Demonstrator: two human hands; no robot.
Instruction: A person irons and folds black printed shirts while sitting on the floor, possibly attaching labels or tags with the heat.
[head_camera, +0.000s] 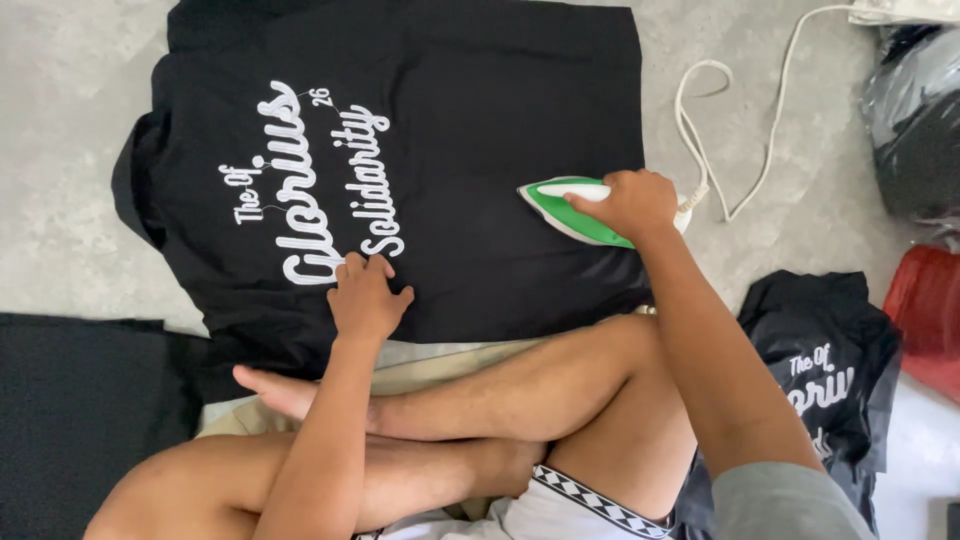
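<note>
Black fabric dominates the view: a black T-shirt (470, 150) with white script lettering lies spread flat on the grey floor (60, 130), directly in front of the person's crossed legs (480, 420).

The left hand (367, 297) rests palm-down on the shirt beside the lettering. Its fingers (352, 268) are extended, slightly spread and pressed flat against the cloth, pinching nothing.

The right hand (628, 203) is closed around the handle of a green-and-white iron (560, 208). The fingers wrap the handle. The iron's soleplate sits on the shirt near the shirt's right edge, tip pointing toward the lettering. A white power cord (700, 150) runs from the iron's rear in loops across the floor.

A second black shirt (830, 370) lies crumpled to the person's right, near a red bag (925, 310) and a dark plastic bag (915, 120). More black cloth (80, 410) lies at the left.
</note>
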